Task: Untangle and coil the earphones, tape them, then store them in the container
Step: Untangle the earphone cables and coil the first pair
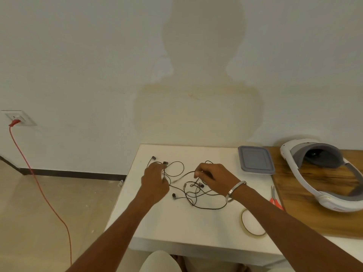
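Black tangled earphones (188,195) lie spread across the white table (176,222), with earbuds at the far left, the middle and the near side. My left hand (155,181) pinches a strand of the cable at the tangle's left part. My right hand (212,177) pinches another strand at the right part of the tangle. A grey lidded container (255,160) sits at the table's far right corner. The roll of clear tape (252,224) lies near the right front, partly under my right forearm. Red-handled scissors (275,199) lie at the table's right edge.
A white and grey headset (322,173) rests on a wooden surface (314,213) to the right of the table. A red cable (39,183) runs from a wall socket (18,118) down to the floor at the left. The wall stands right behind the table.
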The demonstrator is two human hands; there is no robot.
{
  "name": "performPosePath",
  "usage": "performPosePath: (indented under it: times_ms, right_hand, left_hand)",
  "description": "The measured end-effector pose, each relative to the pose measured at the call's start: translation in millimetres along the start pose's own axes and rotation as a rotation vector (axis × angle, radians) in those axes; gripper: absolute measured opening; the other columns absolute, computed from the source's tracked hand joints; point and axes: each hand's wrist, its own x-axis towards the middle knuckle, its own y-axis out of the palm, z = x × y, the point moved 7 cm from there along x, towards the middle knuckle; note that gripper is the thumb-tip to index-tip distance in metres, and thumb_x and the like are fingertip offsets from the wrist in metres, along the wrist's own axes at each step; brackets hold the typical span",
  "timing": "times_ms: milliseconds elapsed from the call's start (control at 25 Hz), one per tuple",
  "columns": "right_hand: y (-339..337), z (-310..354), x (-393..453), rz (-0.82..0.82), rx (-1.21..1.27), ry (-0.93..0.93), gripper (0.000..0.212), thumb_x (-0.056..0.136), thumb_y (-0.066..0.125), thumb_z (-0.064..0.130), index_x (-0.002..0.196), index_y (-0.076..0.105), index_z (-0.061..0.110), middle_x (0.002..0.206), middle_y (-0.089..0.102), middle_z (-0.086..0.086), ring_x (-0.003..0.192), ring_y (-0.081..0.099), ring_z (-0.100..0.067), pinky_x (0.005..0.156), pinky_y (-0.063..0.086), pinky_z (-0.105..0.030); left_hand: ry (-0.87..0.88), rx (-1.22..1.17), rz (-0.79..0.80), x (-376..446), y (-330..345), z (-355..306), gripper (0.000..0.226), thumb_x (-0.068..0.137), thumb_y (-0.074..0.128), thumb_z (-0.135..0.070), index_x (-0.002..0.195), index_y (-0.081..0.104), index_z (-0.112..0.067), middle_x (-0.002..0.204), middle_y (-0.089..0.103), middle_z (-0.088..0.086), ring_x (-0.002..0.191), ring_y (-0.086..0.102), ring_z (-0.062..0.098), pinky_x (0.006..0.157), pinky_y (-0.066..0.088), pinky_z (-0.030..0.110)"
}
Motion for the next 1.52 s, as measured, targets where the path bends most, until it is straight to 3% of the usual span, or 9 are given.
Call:
performPosePath:
  times_ms: [160, 320, 480, 720, 880, 1000, 1240, 1360, 1520]
  right_hand:
    - [2, 25, 7, 0.003, 0.022, -0.082, 0.015, 0.095, 0.05, 0.029, 0.088, 0.062, 0.025, 0.056, 0.051, 0.014, 0.051, 0.048, -0.001, 0.052, 0.039, -0.014]
    - [-6, 34, 11, -0.045, 0.066, -0.103, 0.015, 0.096, 0.049, 0.029, 0.088, 0.06, 0.024, 0.06, 0.055, 0.008, 0.051, 0.046, -0.004, 0.052, 0.039, -0.016]
    - [-18, 17, 9, -0.075, 0.05, -0.035, 0.018, 0.095, 0.05, 0.028, 0.092, 0.066, 0.02, 0.057, 0.053, 0.004, 0.046, 0.042, -0.004, 0.048, 0.034, -0.014]
    - [-25, 1, 9, 0.043, -0.113, -0.003, 0.018, 0.092, 0.056, 0.033, 0.095, 0.069, 0.02, 0.072, 0.063, 0.013, 0.059, 0.055, 0.002, 0.057, 0.041, -0.008]
    - [-56, -12, 7, -0.001, -0.229, 0.038, 0.019, 0.093, 0.054, 0.033, 0.094, 0.069, 0.021, 0.064, 0.054, 0.022, 0.057, 0.052, 0.005, 0.054, 0.036, -0.008]
    - [-70, -7, 7, -0.103, -0.115, 0.032, 0.012, 0.092, 0.057, 0.029, 0.089, 0.068, 0.024, 0.057, 0.051, 0.017, 0.049, 0.048, 0.002, 0.05, 0.039, -0.009]
    - [-44, 28, 20, -0.024, -0.016, -0.061, 0.015, 0.091, 0.058, 0.028, 0.093, 0.07, 0.019, 0.064, 0.057, 0.012, 0.051, 0.045, -0.002, 0.054, 0.038, -0.011]
    - [-29, 44, 26, 0.001, -0.029, -0.112, 0.012, 0.091, 0.058, 0.028, 0.09, 0.068, 0.021, 0.063, 0.055, 0.016, 0.055, 0.05, 0.001, 0.055, 0.038, -0.01]
    - [-33, 45, 31, -0.043, 0.035, -0.102, 0.016, 0.09, 0.059, 0.034, 0.085, 0.066, 0.021, 0.062, 0.06, 0.004, 0.051, 0.046, -0.005, 0.052, 0.039, -0.014]
  left_hand:
    - [0.265, -0.256, 0.182, -12, 15, -50, 0.044, 0.092, 0.05, -0.005, 0.128, 0.05, -0.03, 0.128, 0.053, -0.021, 0.123, 0.044, -0.01, 0.102, 0.032, 0.008]
    - [0.328, -0.314, 0.146, -8, 8, -69, 0.018, 0.101, 0.045, -0.024, 0.111, 0.06, -0.024, 0.081, 0.067, -0.007, 0.075, 0.066, 0.004, 0.073, 0.052, 0.016]
    - [0.302, -0.304, 0.016, -2, -12, -47, 0.024, 0.102, 0.044, -0.027, 0.103, 0.068, -0.026, 0.061, 0.048, -0.011, 0.052, 0.043, 0.004, 0.052, 0.036, 0.013]
    - [0.278, -0.281, -0.167, 2, -47, -32, 0.022, 0.1, 0.047, -0.015, 0.095, 0.066, -0.023, 0.086, 0.069, -0.012, 0.072, 0.059, 0.003, 0.065, 0.042, 0.008]
    - [0.167, -0.286, -0.339, 1, -73, -1, 0.021, 0.101, 0.047, -0.014, 0.095, 0.067, -0.018, 0.066, 0.058, -0.015, 0.055, 0.05, 0.0, 0.057, 0.037, 0.007]
    - [0.067, -0.266, -0.223, 0, -59, 16, 0.024, 0.101, 0.045, -0.015, 0.093, 0.066, -0.021, 0.062, 0.055, -0.002, 0.054, 0.047, 0.007, 0.055, 0.036, 0.017]
    - [0.121, -0.248, -0.03, -4, -16, -14, 0.03, 0.102, 0.043, -0.018, 0.127, 0.058, -0.019, 0.129, 0.058, -0.007, 0.116, 0.051, 0.001, 0.096, 0.034, 0.01]
    - [0.242, -0.363, 0.07, -2, -7, -56, 0.028, 0.104, 0.039, -0.025, 0.118, 0.063, -0.026, 0.113, 0.067, -0.015, 0.109, 0.059, -0.001, 0.094, 0.043, 0.017]
    - [0.225, -0.51, 0.113, 2, -7, -66, 0.029, 0.103, 0.04, -0.031, 0.098, 0.067, -0.02, 0.061, 0.056, -0.007, 0.061, 0.058, 0.012, 0.071, 0.056, 0.041]
